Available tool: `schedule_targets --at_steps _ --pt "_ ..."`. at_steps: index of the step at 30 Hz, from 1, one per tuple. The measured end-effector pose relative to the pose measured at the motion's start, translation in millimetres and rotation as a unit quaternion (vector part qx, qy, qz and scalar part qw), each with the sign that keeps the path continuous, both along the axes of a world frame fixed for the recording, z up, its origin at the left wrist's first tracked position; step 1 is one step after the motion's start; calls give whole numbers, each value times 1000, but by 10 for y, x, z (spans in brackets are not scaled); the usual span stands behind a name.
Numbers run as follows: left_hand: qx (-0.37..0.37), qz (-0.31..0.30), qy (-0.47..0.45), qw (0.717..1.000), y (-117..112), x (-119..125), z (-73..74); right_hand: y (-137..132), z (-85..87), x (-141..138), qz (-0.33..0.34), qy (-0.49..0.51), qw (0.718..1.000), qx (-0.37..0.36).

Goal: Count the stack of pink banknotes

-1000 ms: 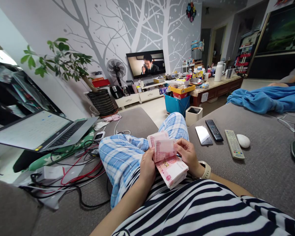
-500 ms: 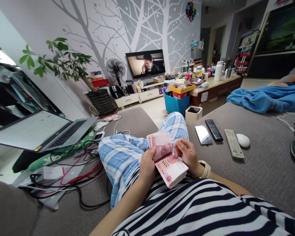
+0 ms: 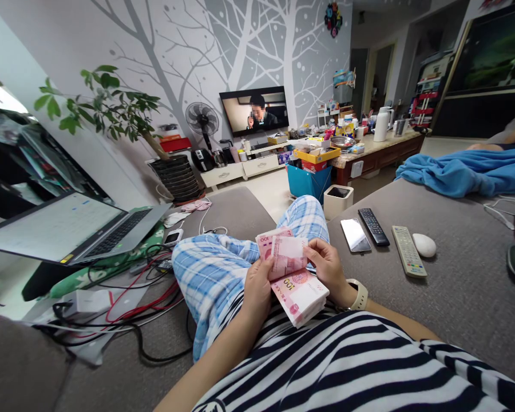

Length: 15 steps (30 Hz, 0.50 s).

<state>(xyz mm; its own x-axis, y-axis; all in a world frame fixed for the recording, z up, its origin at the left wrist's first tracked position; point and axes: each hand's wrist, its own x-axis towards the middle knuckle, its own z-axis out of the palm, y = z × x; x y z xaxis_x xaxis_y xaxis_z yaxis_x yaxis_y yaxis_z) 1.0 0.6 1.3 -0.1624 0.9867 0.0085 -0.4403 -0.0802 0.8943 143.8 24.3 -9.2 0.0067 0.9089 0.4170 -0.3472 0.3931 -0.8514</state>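
Note:
A thick stack of pink 100 banknotes [image 3: 299,296] is folded over above my lap. My left hand [image 3: 258,287] grips it at the fold, thumb on top. Some notes stand up beyond that thumb, while the lower part of the stack lies toward my striped shirt with "100" showing. My right hand [image 3: 326,263], with a pale watch on its wrist, pinches the edge of a raised banknote [image 3: 288,255] between thumb and fingers. Behind that note, more of the bent-back notes show at the upper left.
Right of my legs on the grey sofa lie a phone [image 3: 355,235], a black remote [image 3: 373,226], a beige remote [image 3: 408,250] and a white mouse [image 3: 424,245]. At left are a laptop [image 3: 115,232] and tangled cables [image 3: 154,297]. Another person's limb shows by a blue blanket [image 3: 467,169].
My right hand has taken hold of a banknote's edge and raised it slightly. That note now stands in front of the other bent-back notes. My left hand keeps its grip.

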Motion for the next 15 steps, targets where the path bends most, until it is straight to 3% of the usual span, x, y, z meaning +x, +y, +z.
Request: schedule_targets --at_steps 7,15 --pt "17 92 48 994 75 -50 -82 -40 51 2 13 9 1000 11" --pt "49 87 163 982 11 -40 39 -65 77 5 30 15 999 13"
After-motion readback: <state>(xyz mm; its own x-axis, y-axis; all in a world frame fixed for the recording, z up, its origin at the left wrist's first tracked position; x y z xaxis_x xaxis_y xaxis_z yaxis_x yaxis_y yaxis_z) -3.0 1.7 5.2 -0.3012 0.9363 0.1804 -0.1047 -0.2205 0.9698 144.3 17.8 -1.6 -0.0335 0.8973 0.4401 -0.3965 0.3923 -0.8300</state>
